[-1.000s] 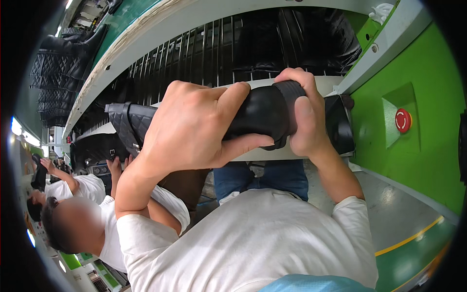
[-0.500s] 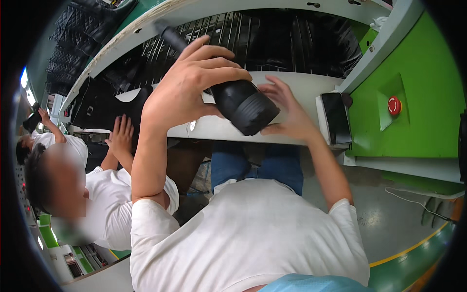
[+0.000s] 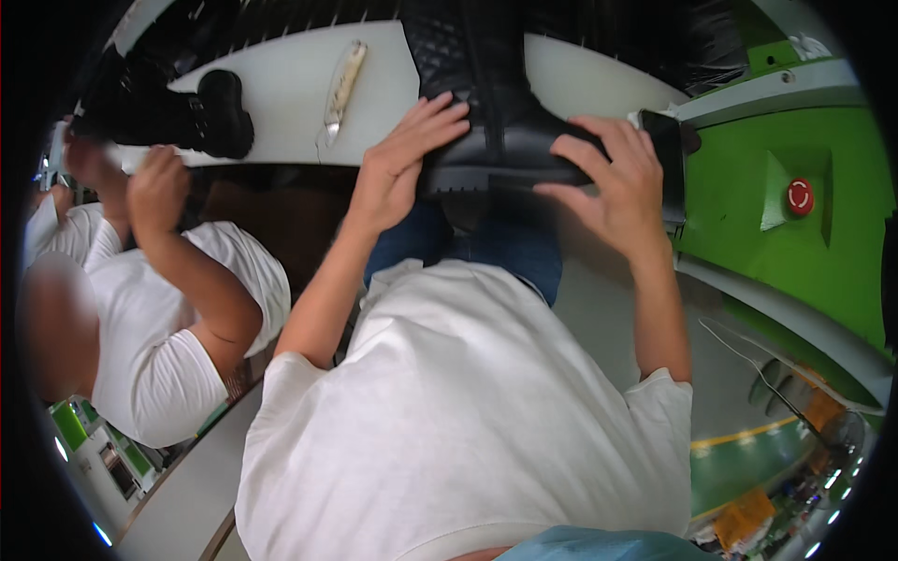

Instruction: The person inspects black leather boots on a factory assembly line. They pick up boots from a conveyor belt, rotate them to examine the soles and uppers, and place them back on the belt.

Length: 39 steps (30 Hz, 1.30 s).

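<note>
A tall black boot [image 3: 491, 122] lies across the near edge of the white table, its shaft pointing away from me and its toe to the right. Its dark ribbed sole faces me. My left hand [image 3: 398, 164] holds the heel end, fingers laid over the ankle. At the toe, my right hand [image 3: 613, 182] curves round with fingers apart and the thumb low by the sole. Left of the boot lies a slim pale-handled tool [image 3: 345, 89] with a metal tip, touched by neither hand.
The white table [image 3: 281, 93] runs in front of me. Another black boot [image 3: 220, 117] lies on its left end, near a seated co-worker [image 3: 168, 327]. On the right are a dark flat device [image 3: 666, 168] and a green machine panel with a red button [image 3: 800, 197].
The black object with a ribbed end, raised in my hands before, no longer shows in that pose. Both hands are now on the boot at the table edge. The co-worker's arm has risen.
</note>
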Each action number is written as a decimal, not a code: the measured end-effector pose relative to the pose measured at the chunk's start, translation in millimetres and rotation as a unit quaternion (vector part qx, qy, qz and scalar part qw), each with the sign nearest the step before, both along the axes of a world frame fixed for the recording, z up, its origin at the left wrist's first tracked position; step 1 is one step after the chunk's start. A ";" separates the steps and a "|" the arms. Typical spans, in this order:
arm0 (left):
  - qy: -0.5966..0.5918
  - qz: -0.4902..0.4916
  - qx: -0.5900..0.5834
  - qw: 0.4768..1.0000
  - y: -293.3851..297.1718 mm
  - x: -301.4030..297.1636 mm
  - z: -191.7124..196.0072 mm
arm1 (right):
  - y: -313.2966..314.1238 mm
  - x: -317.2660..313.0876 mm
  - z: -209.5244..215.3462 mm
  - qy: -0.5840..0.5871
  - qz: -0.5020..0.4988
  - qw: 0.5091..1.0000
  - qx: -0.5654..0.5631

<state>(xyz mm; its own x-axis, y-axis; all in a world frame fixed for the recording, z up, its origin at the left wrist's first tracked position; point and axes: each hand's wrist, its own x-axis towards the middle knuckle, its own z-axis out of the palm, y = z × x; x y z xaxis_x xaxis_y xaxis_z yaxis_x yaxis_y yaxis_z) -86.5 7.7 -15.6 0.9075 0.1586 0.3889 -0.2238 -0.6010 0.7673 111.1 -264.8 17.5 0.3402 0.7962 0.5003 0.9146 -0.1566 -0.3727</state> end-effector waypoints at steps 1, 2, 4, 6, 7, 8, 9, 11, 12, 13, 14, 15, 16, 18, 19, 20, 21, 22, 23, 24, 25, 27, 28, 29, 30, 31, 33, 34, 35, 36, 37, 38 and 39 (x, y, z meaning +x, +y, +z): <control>0.001 0.006 -0.017 1.000 -4.2 -2.8 0.4 | 0.9 -2.2 1.3 -0.020 0.004 1.000 -0.006; -0.014 0.011 0.011 1.000 -3.9 -4.5 0.5 | 3.3 -4.1 2.7 -0.018 0.011 1.000 0.003; -0.023 0.025 0.061 0.998 -10.9 -0.7 12.1 | 4.2 -10.9 -5.9 -0.081 0.026 0.996 0.031; -0.047 0.052 0.105 0.992 -13.4 1.4 2.0 | 6.9 -20.6 -9.3 -0.101 0.034 0.993 0.050; -0.060 0.060 0.106 0.991 -13.7 2.4 -2.9 | 9.4 -21.8 -8.8 -0.083 0.036 0.994 0.055; -0.072 0.065 0.109 0.989 -12.7 4.3 -6.3 | 12.8 -22.0 -7.5 -0.063 0.035 0.996 0.061; -0.085 0.070 0.112 0.988 -12.3 4.8 -8.6 | 16.1 -22.4 -5.7 -0.044 0.033 0.996 0.067; -0.086 0.075 0.103 0.988 -13.0 4.6 -9.1 | 22.7 -22.4 -0.3 -0.023 0.039 0.998 0.046; -0.088 0.076 0.098 0.988 -13.0 5.4 -8.7 | 25.7 -22.5 2.6 -0.013 0.040 0.998 0.036; -0.086 0.076 0.094 0.989 -12.6 5.4 -8.9 | 28.3 -24.6 5.3 0.003 0.029 0.999 0.024; -0.086 0.076 0.092 0.989 -12.5 5.2 -8.2 | 29.4 -27.1 8.8 0.019 0.018 1.000 0.014; -0.085 0.076 0.089 0.989 -11.8 5.2 -7.2 | 29.1 -28.0 12.0 0.035 0.006 0.999 0.004; -0.074 0.065 0.088 0.991 -10.1 5.5 -5.4 | 28.4 -26.3 14.3 0.058 -0.011 0.998 -0.001; -0.054 0.042 0.088 0.994 -4.5 5.1 1.3 | 25.7 -23.0 18.7 0.102 -0.045 0.994 -0.008; -0.035 0.031 0.104 0.993 -1.1 4.1 7.9 | 23.1 -21.7 24.0 0.061 -0.048 0.997 -0.010; -0.018 0.021 0.120 0.992 2.9 3.7 17.7 | 19.5 -18.6 31.4 0.018 -0.051 0.998 -0.012; 0.000 0.010 0.134 0.991 5.7 5.7 26.0 | 14.3 -15.2 36.8 -0.025 -0.053 0.998 -0.016; -0.011 0.009 0.135 0.991 5.0 11.9 34.0 | 0.0 -10.3 36.8 -0.076 -0.044 0.996 -0.034; -0.033 0.003 0.144 0.989 0.8 21.3 39.5 | -9.0 -7.0 33.1 -0.084 -0.034 0.995 -0.030; -0.053 -0.003 0.151 0.987 -6.3 33.5 42.7 | -16.3 -5.8 27.3 -0.090 -0.024 0.995 -0.028; -0.073 -0.009 0.158 0.985 -14.2 48.0 47.6 | -19.9 -5.0 25.1 -0.096 -0.014 0.995 -0.026; -0.083 -0.058 0.237 0.966 -28.7 79.8 52.1 | -20.4 -3.5 25.0 -0.093 0.005 0.995 -0.026; -0.060 -0.084 0.287 0.952 -33.8 93.5 47.1 | -21.1 -2.8 23.1 -0.094 0.014 0.995 -0.023; -0.054 -0.086 0.308 0.946 -38.3 100.3 35.2 | -21.3 0.4 21.4 -0.093 0.023 0.995 -0.019; -0.051 -0.091 0.328 0.939 -41.8 107.0 24.7 | -20.5 3.1 22.3 -0.075 0.037 0.996 -0.029; -0.032 -0.102 0.297 0.949 -45.0 108.0 17.4 | -18.8 6.4 25.4 -0.058 0.051 0.996 -0.039; -0.015 -0.118 0.259 0.958 -47.1 110.7 13.2 | -15.8 13.2 29.6 -0.014 0.071 0.995 -0.064; -0.018 -0.121 0.254 0.959 -45.9 111.2 13.5 | -13.3 18.4 33.4 0.009 0.079 0.994 -0.078; -0.018 -0.122 0.247 0.961 -46.7 111.4 15.4 | -11.3 24.7 38.3 0.036 0.090 0.991 -0.092; 0.017 -0.133 0.240 0.962 -47.5 112.1 20.8 | -5.9 32.4 48.0 0.056 0.077 0.988 -0.121; 0.052 -0.143 0.233 0.961 -48.5 112.1 28.2 | 1.0 40.5 59.7 0.075 0.063 0.984 -0.149; 0.082 -0.155 0.226 0.958 -48.4 113.3 33.4 | 5.1 45.0 67.2 0.091 0.045 0.979 -0.177; 0.065 -0.149 0.220 0.962 -49.2 113.2 31.6 | 5.2 46.1 65.2 0.188 0.020 0.967 -0.170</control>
